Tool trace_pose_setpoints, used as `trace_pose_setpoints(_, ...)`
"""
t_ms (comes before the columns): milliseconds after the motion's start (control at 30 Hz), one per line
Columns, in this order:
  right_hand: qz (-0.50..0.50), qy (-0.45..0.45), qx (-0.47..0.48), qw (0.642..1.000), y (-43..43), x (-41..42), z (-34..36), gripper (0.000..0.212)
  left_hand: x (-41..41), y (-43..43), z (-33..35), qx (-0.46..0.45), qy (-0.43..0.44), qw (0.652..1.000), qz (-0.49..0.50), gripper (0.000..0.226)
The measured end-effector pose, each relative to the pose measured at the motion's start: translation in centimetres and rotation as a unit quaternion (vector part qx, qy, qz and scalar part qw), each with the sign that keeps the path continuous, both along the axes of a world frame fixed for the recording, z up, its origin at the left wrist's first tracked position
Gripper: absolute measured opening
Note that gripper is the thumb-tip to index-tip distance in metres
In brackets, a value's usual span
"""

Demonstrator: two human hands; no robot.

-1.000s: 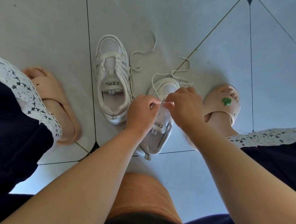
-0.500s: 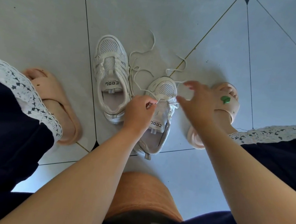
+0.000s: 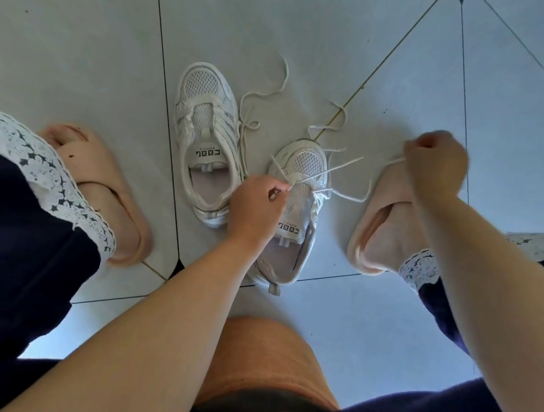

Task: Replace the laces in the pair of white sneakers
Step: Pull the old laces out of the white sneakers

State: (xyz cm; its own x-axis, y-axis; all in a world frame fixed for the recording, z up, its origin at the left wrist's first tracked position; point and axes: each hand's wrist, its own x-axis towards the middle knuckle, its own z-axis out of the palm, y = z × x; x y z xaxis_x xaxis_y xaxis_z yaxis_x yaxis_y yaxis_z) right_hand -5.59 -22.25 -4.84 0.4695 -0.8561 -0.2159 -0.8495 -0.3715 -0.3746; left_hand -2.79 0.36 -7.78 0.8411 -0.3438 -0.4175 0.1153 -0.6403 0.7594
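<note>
Head view: looks straight down between the person's knees at a pale grey tiled floor [image 3: 81, 38] with dark grout lines.
Sneaker in work: a white mesh low-top sneaker [image 3: 304, 162] lies at the centre of the frame, toe toward the top and tongue label up. The left forearm hides part of its heel side.
Other sneaker: a second white mesh sneaker with grey side stripes [image 3: 202, 122] lies just left of the first and a little higher in the frame, opening up.
Lace: a thin white cord lace [image 3: 344, 164] runs from the centre sneaker's eyelets rightward and slightly up to the right hand, drawn nearly straight. One strand sags in a curve below it, and a loose end curls on the floor above the toe.
Loose cord: another white lace [image 3: 257, 104] lies in loops on the floor between the two toes, trailing toward the top of the frame.
Left hand: the left hand [image 3: 257, 204] rests at the centre sneaker's left side, fingers curled, thumb and forefinger pinching the lace by the eyelets.
Right hand: the right hand [image 3: 434, 165], right of centre and well apart from the sneaker, grips the lace end in closed fingers above a sandal.
Feet: pale pink foam slide sandals, one at the left [image 3: 82, 161], one at the right [image 3: 387, 197].
Clothing: navy trousers with white lace-trim hems [image 3: 14, 214] fill the lower corners.
Bottom centre: an orange-brown rounded surface [image 3: 266, 354]; what it is cannot be told.
</note>
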Motion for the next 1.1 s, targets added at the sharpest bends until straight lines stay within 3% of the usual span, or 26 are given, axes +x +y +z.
trace_pose_setpoints(100,-0.167,-0.071,0.016,0.983,-2.1,-0.8,0.3,0.023,0.0,-0.1,0.0,0.005,-0.001,1.000,-0.003,0.018)
trace_pose_setpoints(167,-0.193,-0.085,0.041,0.977,-1.6,-1.1,0.2,0.022,0.0,-0.2,0.1,0.004,0.002,1.000,-0.001,0.018)
trace_pose_setpoints(267,-0.008,0.035,0.076,0.996,1.7,-1.1,-0.3,0.012,-0.1,-0.2,0.2,-0.003,0.010,1.000,0.002,0.018)
trace_pose_setpoints(400,0.283,0.023,0.162,0.945,8.0,-0.6,-1.2,0.027,0.0,-0.3,0.0,0.001,0.005,1.000,0.003,0.017)
trace_pose_setpoints(533,0.331,0.102,0.042,0.937,10.4,0.2,-2.3,0.031,-0.1,-0.4,-0.2,0.017,-0.004,1.000,0.001,0.016)
trace_pose_setpoints(667,0.401,0.145,-0.035,0.904,9.7,1.1,-2.4,0.011,0.0,-0.3,-0.2,0.005,-0.011,1.000,-0.002,0.017)
trace_pose_setpoints(700,0.400,0.145,-0.029,0.905,9.1,1.2,-2.0,0.012,0.0,-0.3,-0.2,0.004,-0.010,1.000,-0.002,0.017)
trace_pose_setpoints(767,0.322,0.117,-0.009,0.939,7.2,1.5,-1.1,0.014,0.0,-0.2,-0.2,0.003,-0.005,1.000,-0.003,0.018)
trace_pose_setpoints(833,0.158,0.054,-0.008,0.986,4.1,1.4,0.1,0.016,0.0,-0.1,-0.1,0.000,-0.004,1.000,0.000,0.017)
trace_pose_setpoints(900,0.013,-0.020,-0.014,1.000,0.8,1.3,1.2,0.020,0.0,0.0,-0.1,0.001,-0.006,1.000,-0.001,0.017)
trace_pose_setpoints(967,0.012,-0.039,0.008,0.999,-0.9,1.7,2.0,0.022,0.0,-0.2,-0.1,0.007,-0.006,1.000,-0.001,0.017)
trace_pose_setpoints(1100,0.141,-0.016,0.121,0.982,1.7,1.9,1.8,0.028,-0.1,-0.4,0.0,0.010,-0.002,1.000,0.004,0.015)
